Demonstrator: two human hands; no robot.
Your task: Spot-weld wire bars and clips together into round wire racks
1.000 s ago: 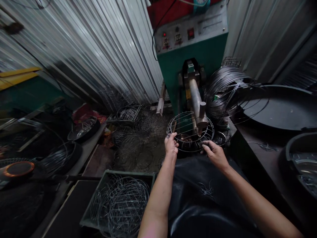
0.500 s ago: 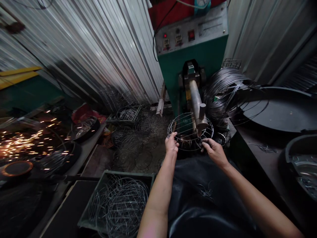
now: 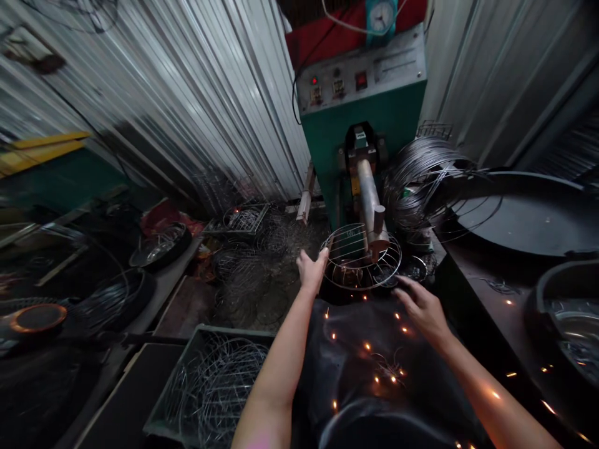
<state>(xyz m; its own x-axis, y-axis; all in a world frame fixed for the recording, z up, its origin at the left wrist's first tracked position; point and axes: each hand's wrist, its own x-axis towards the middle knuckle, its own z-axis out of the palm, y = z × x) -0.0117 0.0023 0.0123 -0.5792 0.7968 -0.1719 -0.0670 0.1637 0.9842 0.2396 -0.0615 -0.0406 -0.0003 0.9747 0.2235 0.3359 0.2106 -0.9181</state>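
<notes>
A round wire rack with parallel bars sits at the electrode end of a spot-welding machine's metal arm. Its left rim is beside my left hand, which has thumb and fingers apart; the thumb side is at the wire or just off it. My right hand is open, below and right of the rack, and holds nothing. Small bits of wire lie on the dark apron over my lap, with glowing sparks scattered above it.
A green crate of wire racks stands at lower left. Coiled wire hangs right of the green machine. Farther right are a wide black pan and a round black tub. Black trays of wire parts lie left.
My right hand has let go of the rack and moved right and down. My left hand has loosened and shifted left. Sparks now fly over my lap; those at far left are gone.
</notes>
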